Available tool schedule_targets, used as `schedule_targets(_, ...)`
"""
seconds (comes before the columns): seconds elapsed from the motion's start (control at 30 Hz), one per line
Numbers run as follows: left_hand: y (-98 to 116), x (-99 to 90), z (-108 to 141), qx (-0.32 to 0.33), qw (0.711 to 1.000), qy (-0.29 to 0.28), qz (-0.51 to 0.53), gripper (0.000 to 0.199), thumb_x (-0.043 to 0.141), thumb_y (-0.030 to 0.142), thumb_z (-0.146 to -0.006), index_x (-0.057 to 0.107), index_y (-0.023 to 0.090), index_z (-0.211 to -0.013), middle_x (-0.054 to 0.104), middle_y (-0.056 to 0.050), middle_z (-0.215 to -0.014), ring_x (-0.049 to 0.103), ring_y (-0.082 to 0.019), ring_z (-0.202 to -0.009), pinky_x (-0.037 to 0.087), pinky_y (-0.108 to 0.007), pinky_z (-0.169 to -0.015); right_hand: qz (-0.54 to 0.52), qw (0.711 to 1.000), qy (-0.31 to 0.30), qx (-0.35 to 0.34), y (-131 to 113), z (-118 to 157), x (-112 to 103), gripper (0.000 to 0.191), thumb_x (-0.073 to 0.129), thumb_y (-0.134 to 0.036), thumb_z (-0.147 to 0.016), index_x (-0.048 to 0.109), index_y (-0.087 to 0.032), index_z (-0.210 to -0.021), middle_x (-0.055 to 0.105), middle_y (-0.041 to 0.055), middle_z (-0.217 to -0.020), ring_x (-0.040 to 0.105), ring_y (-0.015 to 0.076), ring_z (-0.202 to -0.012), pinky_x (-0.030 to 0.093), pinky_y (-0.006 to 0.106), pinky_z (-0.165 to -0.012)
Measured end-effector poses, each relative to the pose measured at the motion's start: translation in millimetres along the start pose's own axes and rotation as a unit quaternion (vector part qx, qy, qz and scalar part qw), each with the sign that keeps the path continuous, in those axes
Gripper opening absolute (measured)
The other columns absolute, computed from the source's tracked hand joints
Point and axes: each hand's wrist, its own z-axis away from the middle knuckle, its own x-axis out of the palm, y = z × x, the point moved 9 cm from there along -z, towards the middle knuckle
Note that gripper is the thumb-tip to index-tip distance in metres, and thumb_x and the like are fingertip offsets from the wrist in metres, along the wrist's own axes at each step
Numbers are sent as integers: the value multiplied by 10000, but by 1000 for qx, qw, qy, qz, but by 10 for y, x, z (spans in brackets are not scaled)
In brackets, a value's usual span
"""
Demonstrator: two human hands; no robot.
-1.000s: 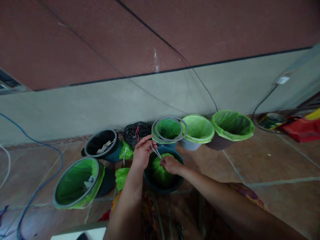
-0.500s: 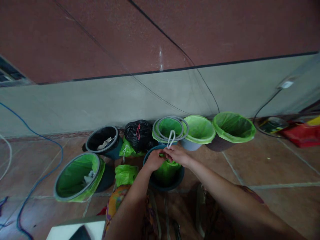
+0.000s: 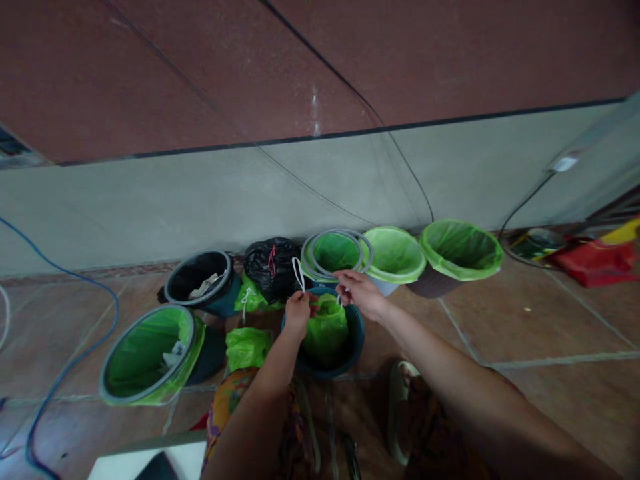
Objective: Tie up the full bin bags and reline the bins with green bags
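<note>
Both hands had split apart! Half a second earlier they met over the bag [image 3: 327,339]; at this moment a gap lay between them. Left hand [image 3: 299,313]: pinching the white tie [image 3: 303,284], its loop poking up above the knuckles. Right hand [image 3: 364,297]: out on the other side, most fingers curled, a short bit of white at the tips, though whether they gripped it, I couldn't tell. That loop had switched sides too, having stood above the right hand before. And the bag? Inside the teal bucket [image 3: 359,337], top drawn narrow.

Outward from there, the line-up had stayed put. Just behind stood a green-lined bin [image 3: 327,283], two grey rings [image 3: 372,257] lying across its top. Right of it, the pale bin [image 3: 384,288], then the brown bin [image 3: 431,283], both with green liners folded over their rims. Left of the bucket, a small green sack [image 3: 247,348] sat on the floor; behind it slumped a black sack [image 3: 261,267] with a red tie [image 3: 272,260]. Farther left, a black-lined bin [image 3: 226,301] held pale scraps [image 3: 205,287], and before it a grey-rimmed bin [image 3: 106,388], green inside, held white scraps [image 3: 173,355].
</note>
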Motion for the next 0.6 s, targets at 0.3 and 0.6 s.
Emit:
schedule_targets(0.3,-37,372,63,68,987,-144,-31,140,617,213,-616,569,171,-741,439,79,-532,377,-64,-469,281,-200,-469,12,998,-66,-18,-21,54,216,361,639,-491,-791,618,-161,-937,532,-67,-553,441,64,-432,349,212,-446)
schedule_targets(0.6,-339,561,56,101,940,-193,-263,327,626,317,-755,440,180,-523,337,68,-503,288,-65,-493,231,-245,-514,-68,990,-105,-66,-267,124,382,387,663,-530,-783,617,-181,-944,488,-74,-571,400,66,-478,333,227,-481)
